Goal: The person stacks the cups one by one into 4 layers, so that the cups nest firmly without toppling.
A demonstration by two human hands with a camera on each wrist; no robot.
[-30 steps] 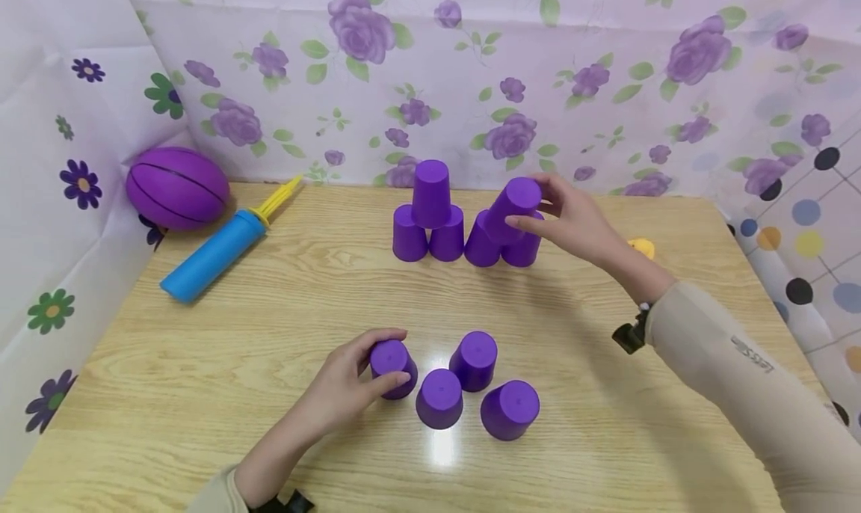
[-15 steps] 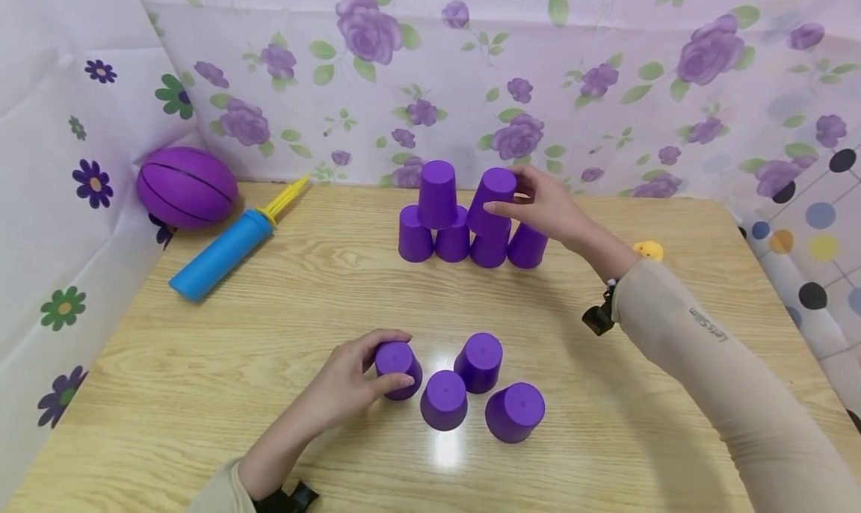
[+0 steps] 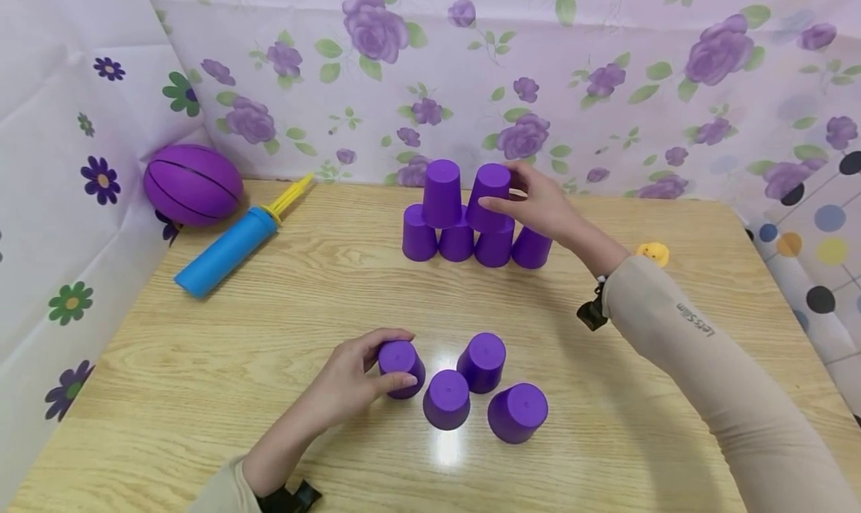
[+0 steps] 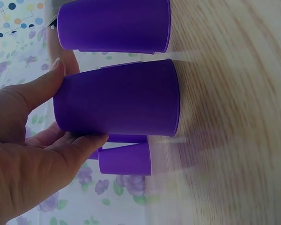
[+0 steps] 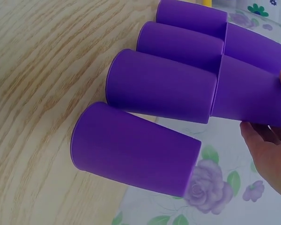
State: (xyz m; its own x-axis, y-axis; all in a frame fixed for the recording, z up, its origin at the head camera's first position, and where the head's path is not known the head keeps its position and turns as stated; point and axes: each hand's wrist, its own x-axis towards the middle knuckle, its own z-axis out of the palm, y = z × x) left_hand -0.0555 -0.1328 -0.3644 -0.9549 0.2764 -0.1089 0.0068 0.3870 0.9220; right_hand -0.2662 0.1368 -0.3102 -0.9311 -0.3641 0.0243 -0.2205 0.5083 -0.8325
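Purple cups stand upside down in two groups on the wooden table. At the back, several form a bottom row, including an end cup (image 3: 531,248) at the right, with a second-level cup (image 3: 442,193) over the left pair. My right hand (image 3: 543,208) grips another cup (image 3: 489,191) by its upper part, beside that one; in the right wrist view the gripped cup (image 5: 255,91) meets the base of a bottom-row cup (image 5: 164,84). Nearer me, my left hand (image 3: 344,382) holds a cup (image 3: 398,357) between thumb and fingers, its rim close to the tabletop (image 4: 243,122).
Three more upside-down cups, one in the middle (image 3: 447,399), stand right of my left hand. A purple ball (image 3: 193,184) and a blue pump (image 3: 227,251) with a yellow nozzle lie at the back left. A small yellow toy (image 3: 652,254) sits at the right; floral cloth (image 3: 296,64) hangs behind.
My right hand has moved left with its cup, which has gone from tilted over the right pair to nearly upright beside the other second-level cup. My left hand keeps its hold.
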